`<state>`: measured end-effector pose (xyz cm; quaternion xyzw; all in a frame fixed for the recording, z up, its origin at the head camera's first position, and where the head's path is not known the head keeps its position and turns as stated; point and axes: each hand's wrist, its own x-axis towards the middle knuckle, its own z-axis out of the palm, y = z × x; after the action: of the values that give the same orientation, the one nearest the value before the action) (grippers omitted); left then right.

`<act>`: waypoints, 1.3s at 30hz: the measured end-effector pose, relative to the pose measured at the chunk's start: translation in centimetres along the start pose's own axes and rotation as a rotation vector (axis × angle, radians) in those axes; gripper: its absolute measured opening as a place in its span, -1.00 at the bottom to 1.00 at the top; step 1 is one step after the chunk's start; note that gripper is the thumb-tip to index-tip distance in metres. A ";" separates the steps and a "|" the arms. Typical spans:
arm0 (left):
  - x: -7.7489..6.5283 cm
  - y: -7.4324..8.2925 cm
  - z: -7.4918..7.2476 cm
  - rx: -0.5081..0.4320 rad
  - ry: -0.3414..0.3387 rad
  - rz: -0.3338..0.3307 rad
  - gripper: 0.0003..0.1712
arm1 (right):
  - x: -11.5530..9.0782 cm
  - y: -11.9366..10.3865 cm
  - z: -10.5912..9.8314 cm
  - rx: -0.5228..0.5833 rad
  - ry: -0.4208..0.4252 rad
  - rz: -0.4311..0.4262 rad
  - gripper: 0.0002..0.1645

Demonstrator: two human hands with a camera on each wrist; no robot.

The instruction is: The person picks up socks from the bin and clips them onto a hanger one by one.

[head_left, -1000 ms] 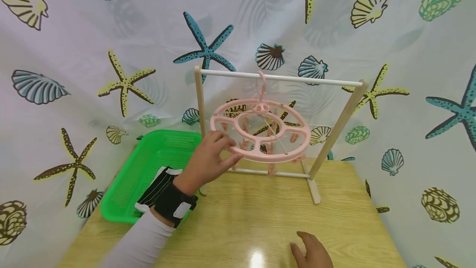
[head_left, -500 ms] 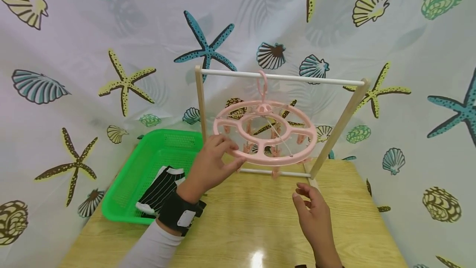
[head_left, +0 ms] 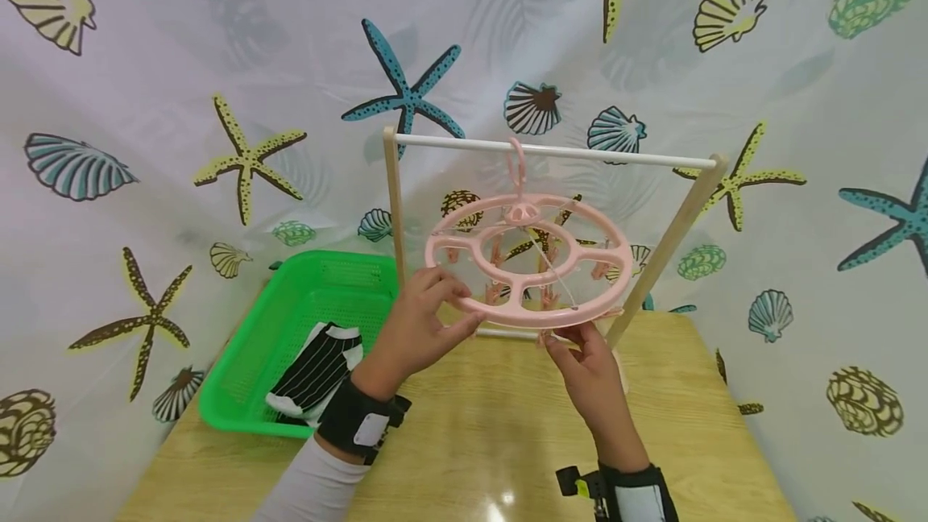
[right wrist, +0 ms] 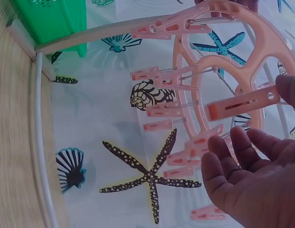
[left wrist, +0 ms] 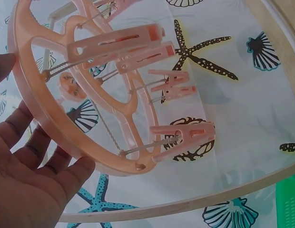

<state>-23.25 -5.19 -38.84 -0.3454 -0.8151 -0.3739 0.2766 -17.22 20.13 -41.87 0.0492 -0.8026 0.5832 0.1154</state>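
Note:
A pink round clip hanger (head_left: 558,317) hangs by its hook from a white rail. My left hand (head_left: 416,321) pinches the near left part of its outer ring, thumb on one side and fingers on the other, as the left wrist view shows. Several pink clothespins dangle from the ring on short cords. My right hand (head_left: 590,373) is below the near rim; in the right wrist view its thumb meets the end of one clothespin (right wrist: 242,102), while the loosely bent fingers lie just below that clothespin, with a small gap.
A wooden stand with a white top rail (head_left: 616,155) carries the hanger. To the left, a green plastic basket (head_left: 239,361) holds striped black-and-white socks (head_left: 319,369). Both stand on a wood-grain table (head_left: 464,433), with a shell-and-starfish curtain (head_left: 304,39) behind and at the sides.
My right hand has come up from the table's front to the clothespin below the near rim. My left hand, keeping its hold, has shifted slightly right and the ring has swung with it.

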 end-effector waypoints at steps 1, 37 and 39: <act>0.0 -0.1 0.0 -0.008 -0.001 0.001 -0.70 | 0.1 0.1 0.1 0.011 0.001 0.004 -0.48; -1.5 -1.8 0.4 -0.121 0.003 -0.029 -0.70 | -2.5 0.2 2.4 0.171 0.012 -0.123 -0.86; -1.5 -1.9 0.5 -0.126 0.008 -0.024 -0.69 | -2.5 0.1 2.3 0.187 0.005 -0.113 -0.83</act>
<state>-23.89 -6.23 -40.99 -0.3509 -0.7929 -0.4292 0.2530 -15.14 17.82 -43.29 0.1036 -0.7402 0.6484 0.1450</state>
